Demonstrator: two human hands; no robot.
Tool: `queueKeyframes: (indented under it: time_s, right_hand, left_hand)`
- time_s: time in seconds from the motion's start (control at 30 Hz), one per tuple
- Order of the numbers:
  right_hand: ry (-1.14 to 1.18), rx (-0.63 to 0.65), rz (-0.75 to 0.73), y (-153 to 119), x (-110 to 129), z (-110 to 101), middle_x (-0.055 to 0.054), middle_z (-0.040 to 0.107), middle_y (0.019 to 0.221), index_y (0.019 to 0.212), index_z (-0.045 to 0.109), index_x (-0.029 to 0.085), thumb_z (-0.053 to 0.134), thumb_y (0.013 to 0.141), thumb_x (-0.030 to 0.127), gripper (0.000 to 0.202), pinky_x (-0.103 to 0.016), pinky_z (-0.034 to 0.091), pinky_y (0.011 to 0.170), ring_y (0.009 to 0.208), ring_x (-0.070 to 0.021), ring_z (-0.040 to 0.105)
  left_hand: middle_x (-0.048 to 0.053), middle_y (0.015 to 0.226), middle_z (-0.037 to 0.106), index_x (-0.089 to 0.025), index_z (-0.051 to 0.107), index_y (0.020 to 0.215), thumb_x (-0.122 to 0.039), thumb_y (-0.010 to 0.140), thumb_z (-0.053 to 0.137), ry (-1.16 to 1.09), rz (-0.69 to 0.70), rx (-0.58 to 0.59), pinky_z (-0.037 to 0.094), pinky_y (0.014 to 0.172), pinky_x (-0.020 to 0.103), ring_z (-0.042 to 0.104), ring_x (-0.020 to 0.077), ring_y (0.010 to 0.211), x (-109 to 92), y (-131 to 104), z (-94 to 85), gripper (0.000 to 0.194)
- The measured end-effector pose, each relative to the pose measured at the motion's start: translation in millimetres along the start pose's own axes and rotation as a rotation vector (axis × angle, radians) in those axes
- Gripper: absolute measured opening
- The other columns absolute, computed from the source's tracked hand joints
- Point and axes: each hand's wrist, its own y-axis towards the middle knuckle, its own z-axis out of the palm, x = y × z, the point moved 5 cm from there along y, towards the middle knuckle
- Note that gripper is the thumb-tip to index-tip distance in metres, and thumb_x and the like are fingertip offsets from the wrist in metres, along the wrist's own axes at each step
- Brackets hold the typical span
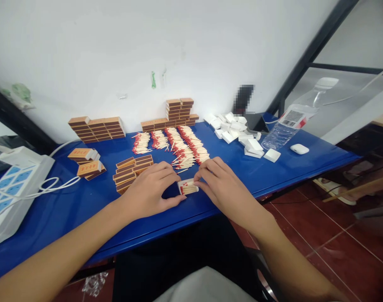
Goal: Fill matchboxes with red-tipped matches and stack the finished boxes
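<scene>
So at the bottom middle of the frame there's a grey top and dark trousers, right up against the blue worktop [109,228]. Just above that, near the centre, the left hand [152,186] has thumb and fingers on the left end of a small white tray [197,188], and the right hand [218,180] pinches at its right end. The tray's lying near the front edge with red-tipped matches [189,187] in it. Just left of the left hand there's a bunch of brown boxes [125,173] standing on edge, partly behind that hand. Far left you get a chunky white power strip [18,184] with blue socket faces and white cables running off it, and between that and the bunch, a few orange-topped boxes [89,167]. Past the hands, mid frame, loose matches [182,147] are laid out in slanting rows. Over to the right there's a white earbud case [299,149], then a clear bottle [292,121] tilted over, and left of it a messy heap of white trays [231,126] beside a dark container [257,123]. Furthest back, matchbox stacks [99,129] sit by the wall [116,54], left and centre.
</scene>
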Motion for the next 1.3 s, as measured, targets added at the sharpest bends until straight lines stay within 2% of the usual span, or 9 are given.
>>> queueKeyframes:
  time_s: [0.37, 0.6, 0.73, 0.83, 0.97, 1.07, 1.13, 1.3]
  right_hand:
    - [-0.004, 0.010, 0.004, -0.1, -0.6, 0.2, -0.013, 0.068, 0.107, 0.101, 0.069, 0.019, 0.061, 0.108, 0.020, 0.011, -0.046, 0.052, 0.090, 0.105, -0.0307, 0.059]
    - [-0.072, 0.045, -0.026, 3.7, 9.7, 13.7, -0.014, 0.069, 0.108, 0.102, 0.071, 0.016, 0.057, 0.110, 0.018, 0.016, -0.047, 0.052, 0.092, 0.104, -0.0305, 0.059]
    - [0.015, 0.032, -0.023, 4.1, 8.6, 11.8, -0.014, 0.068, 0.108, 0.103, 0.070, 0.017, 0.059, 0.109, 0.019, 0.013, -0.046, 0.053, 0.094, 0.107, -0.0303, 0.059]
    - [0.132, -0.029, -0.028, 1.3, -3.9, 1.3, -0.012, 0.068, 0.109, 0.106, 0.070, 0.018, 0.062, 0.108, 0.020, 0.008, -0.046, 0.053, 0.095, 0.108, -0.0294, 0.059]
    - [0.137, -0.160, 0.050, -5.9, -45.1, -10.2, -0.010, 0.069, 0.106, 0.105, 0.071, 0.021, 0.064, 0.107, 0.020, 0.007, -0.048, 0.052, 0.093, 0.100, -0.0284, 0.060]
    - [0.110, -0.157, 0.103, -10.2, -75.9, -4.3, -0.009, 0.069, 0.104, 0.106, 0.073, 0.022, 0.065, 0.105, 0.018, 0.009, -0.049, 0.052, 0.091, 0.098, -0.0287, 0.060]
    - [0.126, -0.129, 0.106, -11.3, -87.5, 3.5, -0.010, 0.069, 0.105, 0.109, 0.075, 0.021, 0.067, 0.104, 0.020, 0.010, -0.049, 0.053, 0.091, 0.099, -0.0292, 0.061]
    - [0.141, -0.098, 0.115, -9.7, -92.5, 15.9, -0.011, 0.069, 0.108, 0.110, 0.078, 0.021, 0.066, 0.104, 0.022, 0.013, -0.050, 0.053, 0.094, 0.101, -0.0298, 0.060]
  left_hand:
    - [0.010, 0.101, 0.077, -0.017, 0.072, 0.108, -0.041, 0.099, 0.074, 0.005, 0.008, -0.001, 0.060, 0.092, 0.046, 0.070, 0.0287, 0.105, -0.3, 0.2, 0.2, 0.026]
    - [0.010, 0.101, 0.076, -0.016, 0.071, 0.107, -0.040, 0.099, 0.075, 0.010, 0.009, 0.002, 0.061, 0.092, 0.045, 0.070, 0.0288, 0.105, -1.2, 0.6, -0.4, 0.025]
    - [0.010, 0.101, 0.076, -0.016, 0.071, 0.106, -0.039, 0.099, 0.075, 0.012, 0.014, -0.005, 0.060, 0.092, 0.045, 0.069, 0.0284, 0.106, -1.0, -0.4, -0.6, 0.024]
    - [0.010, 0.101, 0.076, -0.016, 0.072, 0.108, -0.040, 0.100, 0.074, 0.012, 0.013, -0.009, 0.060, 0.093, 0.045, 0.069, 0.0284, 0.106, -0.5, -0.7, -0.8, 0.025]
    - [0.010, 0.101, 0.076, -0.016, 0.073, 0.109, -0.041, 0.100, 0.074, 0.011, 0.009, -0.003, 0.061, 0.094, 0.046, 0.068, 0.0286, 0.107, 0.0, -0.5, -0.6, 0.027]
    - [0.010, 0.102, 0.076, -0.017, 0.073, 0.109, -0.042, 0.100, 0.074, 0.004, -0.003, 0.011, 0.060, 0.094, 0.045, 0.068, 0.0285, 0.107, 0.4, -0.2, -0.1, 0.027]
    - [0.010, 0.102, 0.076, -0.017, 0.073, 0.110, -0.043, 0.099, 0.075, 0.001, -0.012, 0.015, 0.060, 0.094, 0.045, 0.069, 0.0285, 0.107, 0.9, -0.2, 0.0, 0.028]
    - [0.009, 0.102, 0.077, -0.016, 0.073, 0.110, -0.042, 0.098, 0.076, 0.012, -0.011, 0.003, 0.061, 0.094, 0.046, 0.070, 0.0287, 0.108, 1.9, -0.9, 0.1, 0.029]
